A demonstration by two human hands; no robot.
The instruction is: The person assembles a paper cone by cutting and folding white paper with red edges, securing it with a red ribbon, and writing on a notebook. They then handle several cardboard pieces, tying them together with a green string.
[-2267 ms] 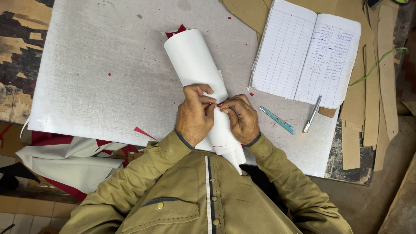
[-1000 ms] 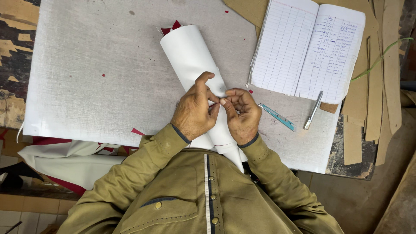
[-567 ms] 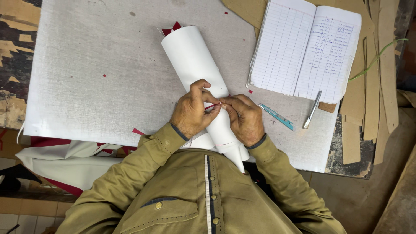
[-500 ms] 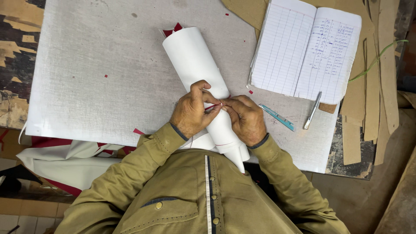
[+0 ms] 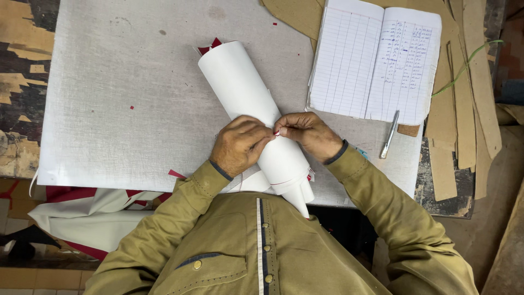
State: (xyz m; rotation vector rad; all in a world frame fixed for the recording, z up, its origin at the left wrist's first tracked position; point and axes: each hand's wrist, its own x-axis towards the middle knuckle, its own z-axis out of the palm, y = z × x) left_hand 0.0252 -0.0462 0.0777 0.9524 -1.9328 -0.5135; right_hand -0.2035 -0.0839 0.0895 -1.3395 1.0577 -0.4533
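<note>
on the white sheet (image 5: 125,98), left hand (image 5: 238,145) and right hand (image 5: 308,134) meet fingertip to fingertip, pinching the white roll (image 5: 245,93).

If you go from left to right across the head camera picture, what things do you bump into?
Folded white cloth → left hand → white roll → right hand → open notebook → pen → cardboard strips.

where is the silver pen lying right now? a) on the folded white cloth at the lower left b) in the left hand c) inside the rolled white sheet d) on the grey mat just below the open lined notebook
d: the silver pen lies on the grey mat, just under the lower edge of the open lined notebook, apart from both hands.
</note>
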